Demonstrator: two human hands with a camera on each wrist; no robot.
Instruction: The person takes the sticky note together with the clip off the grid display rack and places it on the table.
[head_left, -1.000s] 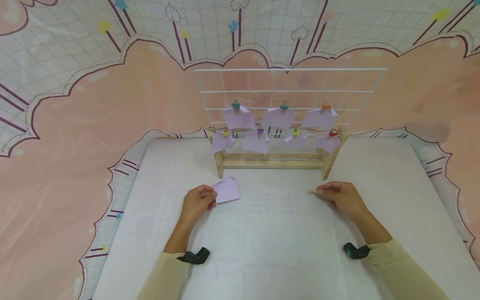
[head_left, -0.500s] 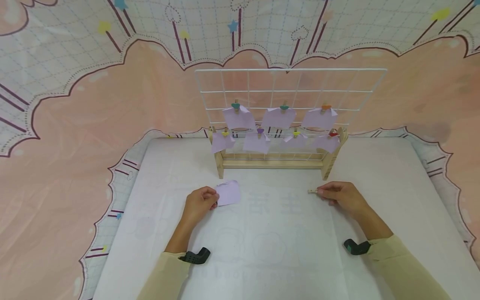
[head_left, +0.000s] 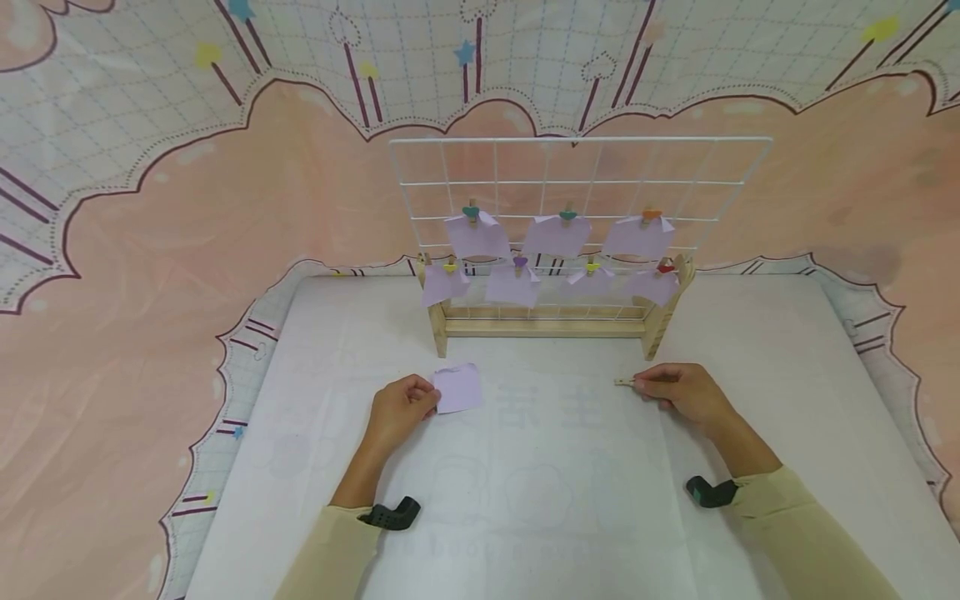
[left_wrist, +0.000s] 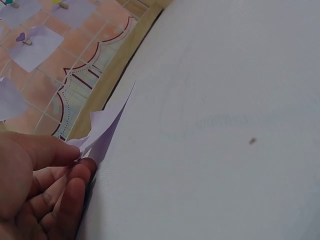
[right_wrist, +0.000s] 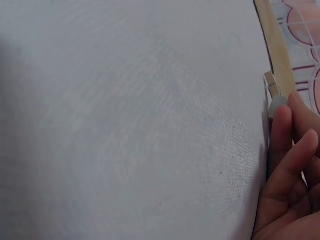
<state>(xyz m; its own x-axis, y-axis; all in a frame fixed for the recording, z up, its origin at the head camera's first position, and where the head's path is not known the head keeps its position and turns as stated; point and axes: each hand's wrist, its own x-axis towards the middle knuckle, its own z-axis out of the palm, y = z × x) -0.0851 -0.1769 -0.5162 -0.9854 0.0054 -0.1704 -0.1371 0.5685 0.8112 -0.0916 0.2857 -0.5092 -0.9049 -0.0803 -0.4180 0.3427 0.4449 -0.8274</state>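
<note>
My left hand (head_left: 399,408) pinches the left edge of a square lilac paper note (head_left: 459,388) between thumb and fingers, just above the white table. In the left wrist view the note (left_wrist: 107,122) is seen nearly edge-on, slightly creased at the held corner. On the right, my right hand (head_left: 686,390) pinches a small wooden clothespin (head_left: 623,382), its tip pointing left. The right wrist view shows the clothespin (right_wrist: 271,84) with a pale rounded piece by the fingertips. The hands are well apart, both in front of the rack.
A white wire grid (head_left: 570,182) on a wooden stand (head_left: 543,328) stands at the back. Several lilac notes (head_left: 558,237) hang from it in two rows, held by clothespins with coloured hearts. A patterned cloth (head_left: 300,192) lies behind the white table (head_left: 540,500).
The left hand has shifted slightly right, and the note has turned and lowered a little towards the person. My right hand and the clothespin have barely moved.
</note>
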